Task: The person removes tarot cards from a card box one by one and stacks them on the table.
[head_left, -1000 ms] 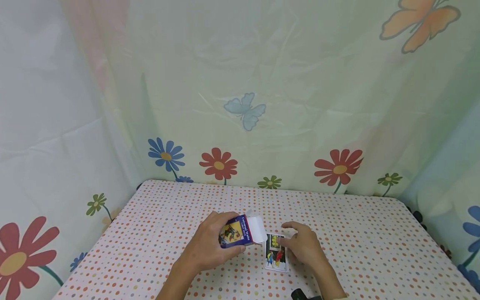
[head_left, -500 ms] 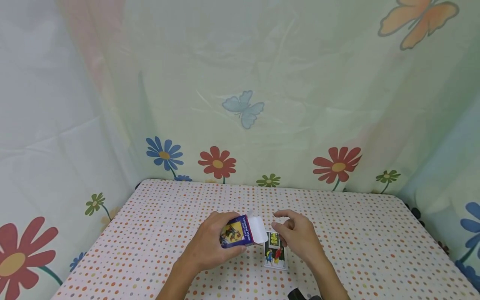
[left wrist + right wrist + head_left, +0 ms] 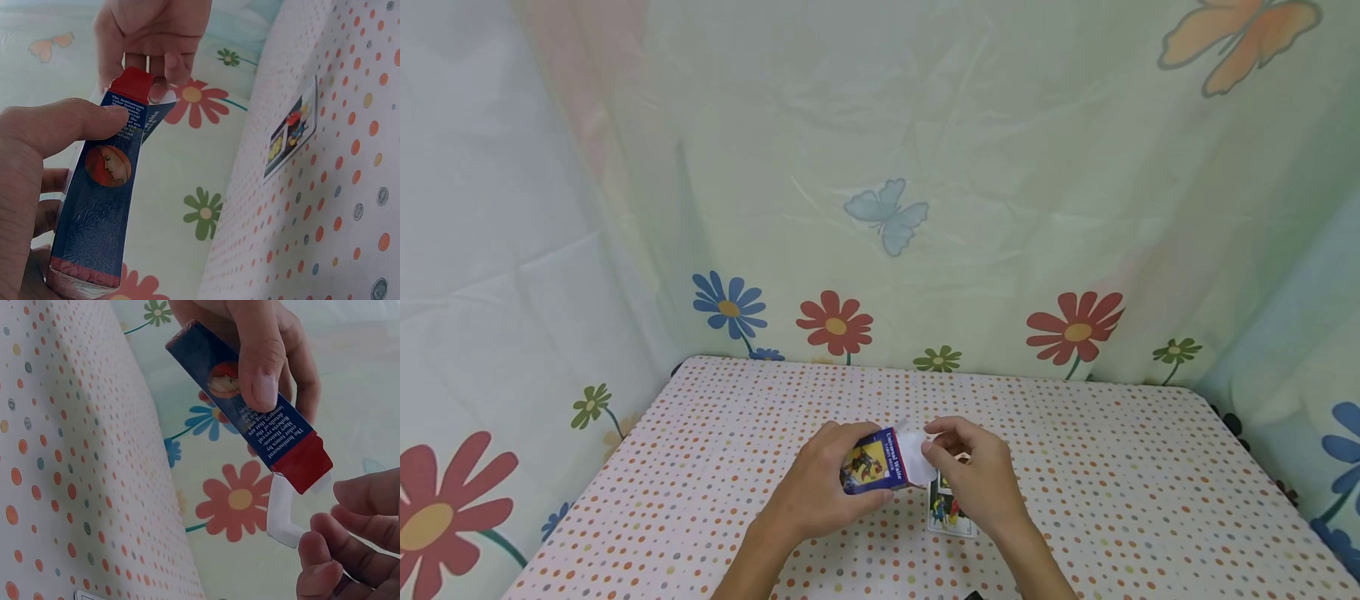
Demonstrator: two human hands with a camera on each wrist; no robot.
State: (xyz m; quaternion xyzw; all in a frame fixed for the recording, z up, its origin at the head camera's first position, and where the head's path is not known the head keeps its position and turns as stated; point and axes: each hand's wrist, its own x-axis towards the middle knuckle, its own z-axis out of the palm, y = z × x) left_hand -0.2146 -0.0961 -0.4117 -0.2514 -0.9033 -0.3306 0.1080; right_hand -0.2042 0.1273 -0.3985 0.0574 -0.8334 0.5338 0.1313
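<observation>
My left hand (image 3: 820,483) grips a blue card box (image 3: 872,462) above the table, thumb on its near narrow side and fingers on the far one. The box's white top flap (image 3: 916,457) stands open to the right, and a red side flap (image 3: 132,84) shows in the left wrist view. My right hand (image 3: 981,479) is at the white flap with curled fingers; its fingertips meet or nearly meet the flap's edge. Below that hand a card or stack of cards (image 3: 946,515) lies face up on the table, partly covered by the hand.
A dotted cloth covers the table (image 3: 760,400). Behind and beside it hang curtains (image 3: 985,167) printed with flowers and butterflies. A small dark object (image 3: 973,596) shows at the bottom edge of the head view.
My right hand has moved left and slightly up from the cards to the box's white flap. My left hand and the box have stayed nearly still.
</observation>
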